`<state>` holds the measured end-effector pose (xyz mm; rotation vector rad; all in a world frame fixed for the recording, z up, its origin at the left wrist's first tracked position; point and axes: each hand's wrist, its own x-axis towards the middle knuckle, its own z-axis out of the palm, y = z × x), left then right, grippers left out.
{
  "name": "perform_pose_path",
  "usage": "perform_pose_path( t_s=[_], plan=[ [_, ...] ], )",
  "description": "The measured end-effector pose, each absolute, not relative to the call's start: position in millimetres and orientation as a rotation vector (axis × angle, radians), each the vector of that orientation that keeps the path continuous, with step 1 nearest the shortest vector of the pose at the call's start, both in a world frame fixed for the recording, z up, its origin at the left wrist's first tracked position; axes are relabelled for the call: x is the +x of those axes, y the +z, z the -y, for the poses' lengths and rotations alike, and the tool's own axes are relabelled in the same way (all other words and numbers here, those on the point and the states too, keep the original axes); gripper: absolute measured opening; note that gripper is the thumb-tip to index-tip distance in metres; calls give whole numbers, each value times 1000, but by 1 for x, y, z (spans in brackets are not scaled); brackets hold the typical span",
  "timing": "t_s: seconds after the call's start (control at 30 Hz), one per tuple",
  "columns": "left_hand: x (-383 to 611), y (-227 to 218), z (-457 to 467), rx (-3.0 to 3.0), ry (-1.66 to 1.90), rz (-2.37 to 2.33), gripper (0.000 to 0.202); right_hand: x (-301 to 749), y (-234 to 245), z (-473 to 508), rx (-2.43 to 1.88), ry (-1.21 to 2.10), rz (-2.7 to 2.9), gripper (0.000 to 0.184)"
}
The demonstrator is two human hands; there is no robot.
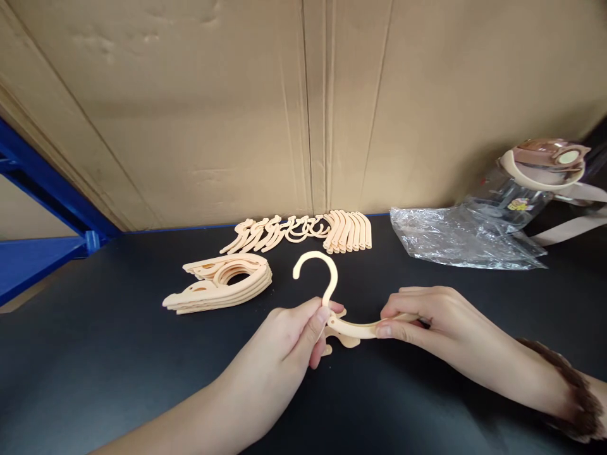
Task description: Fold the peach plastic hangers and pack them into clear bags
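Observation:
A cream plastic folding hanger (353, 328) is held above the black table, its hook (327, 265) pointing up and curling left. My left hand (298, 335) pinches it at the base of the hook, thumb in front. On the right, the curved arm of the hanger sits between the thumb and fingers of my right hand (427, 319). More cream hanger parts show below and behind the joint, partly hidden by my left fingers. To the left lies a stack of folded cream hangers (237, 284).
Along the back edge are loose arm pieces (256, 235), hooks (303, 227) and a row of curved arms (351, 230). Clear plastic wrap (455, 237) and a strapped water bottle (526, 183) occupy the right. Cardboard (213, 114) stands behind; a blue metal frame (52, 189) is at left.

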<state>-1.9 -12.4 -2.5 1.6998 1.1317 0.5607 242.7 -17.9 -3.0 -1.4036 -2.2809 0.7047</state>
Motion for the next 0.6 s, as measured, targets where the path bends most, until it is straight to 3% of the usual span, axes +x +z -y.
perform_pose_path(
  t_s=[0.17,0.4,0.6],
  plan=[
    [-2,5,17,1791,416,-1235,53,243,-3,17,-1395,696,2289,39],
    [-1,9,14,2228,221,-1294,35,244,-1,17,-1415,703,2283,39],
    [-5,-7,15,2529,313,-1361,36,243,0,17,-1413,713,2285,39]
  ],
)
